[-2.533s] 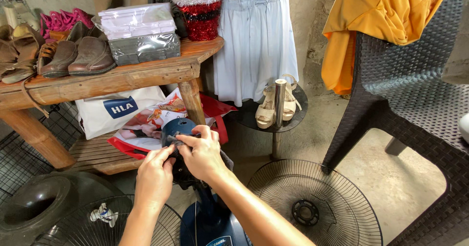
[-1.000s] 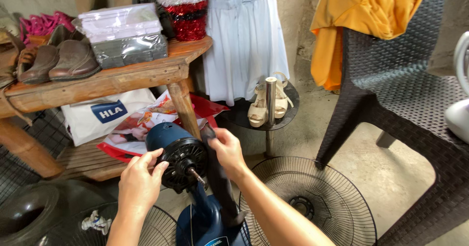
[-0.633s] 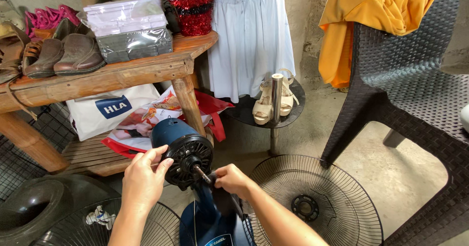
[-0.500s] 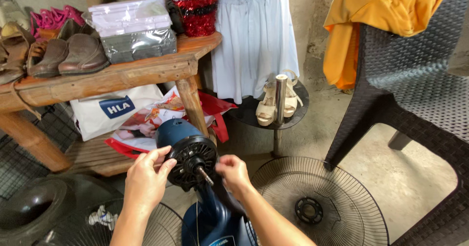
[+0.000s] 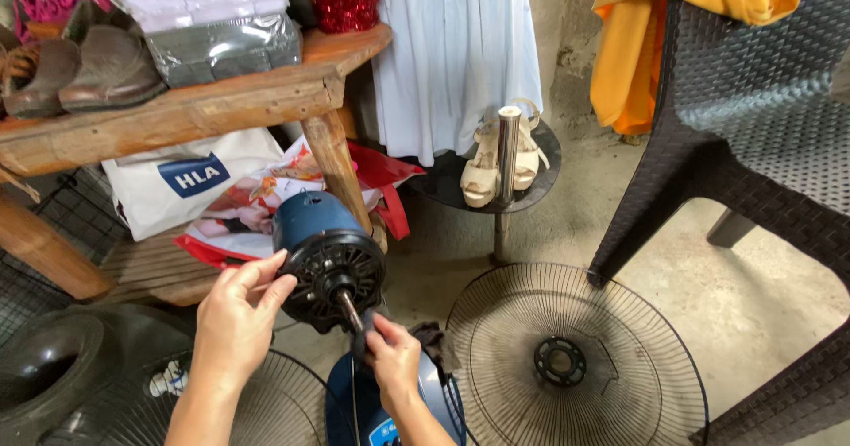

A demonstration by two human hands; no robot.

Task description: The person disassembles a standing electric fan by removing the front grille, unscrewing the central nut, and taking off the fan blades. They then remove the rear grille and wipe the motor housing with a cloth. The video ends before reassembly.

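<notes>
Blue fan motor (image 5: pixel 326 255) with black vented front and bare shaft pointing toward 5 o'clock, tilted on its blue stand (image 5: pixel 390 411), dark rag (image 5: pixel 431 340) bunched at the shaft's tip, at 4 o'clock of the motor.

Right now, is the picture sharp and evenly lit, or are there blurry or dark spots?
Head view: soft, even daylight with no hard shadows. The fan motor and left hand look sharp; the right hand with its dark cloth is slightly soft. The shiny metal post shows mild glare. The lower left corner under the wooden table is dim, and the edges bend a little.
</notes>
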